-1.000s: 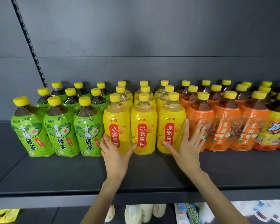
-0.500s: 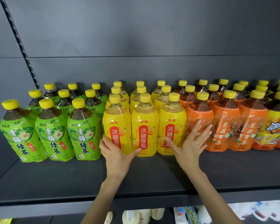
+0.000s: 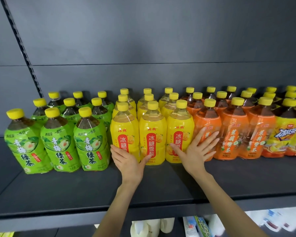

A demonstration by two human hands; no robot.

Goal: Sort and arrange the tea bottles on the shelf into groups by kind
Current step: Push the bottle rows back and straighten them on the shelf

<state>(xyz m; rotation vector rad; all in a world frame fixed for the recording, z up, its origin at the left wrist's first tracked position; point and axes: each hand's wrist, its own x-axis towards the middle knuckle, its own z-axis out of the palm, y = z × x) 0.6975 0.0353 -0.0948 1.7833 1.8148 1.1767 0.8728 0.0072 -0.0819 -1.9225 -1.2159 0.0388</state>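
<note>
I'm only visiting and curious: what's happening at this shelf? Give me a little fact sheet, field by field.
Place: dark shelf
Green-label bottles: left group
Yellow-label bottles: middle group
Orange-label bottles: right of the yellow ones
Yellow patterned bottles: far right, partly cut off
Left hand: against the base of the front-left yellow bottle, thumb on the next one
Right hand: fingers spread flat across a yellow and an orange bottle
Sorting: kinds appear already grouped
</note>
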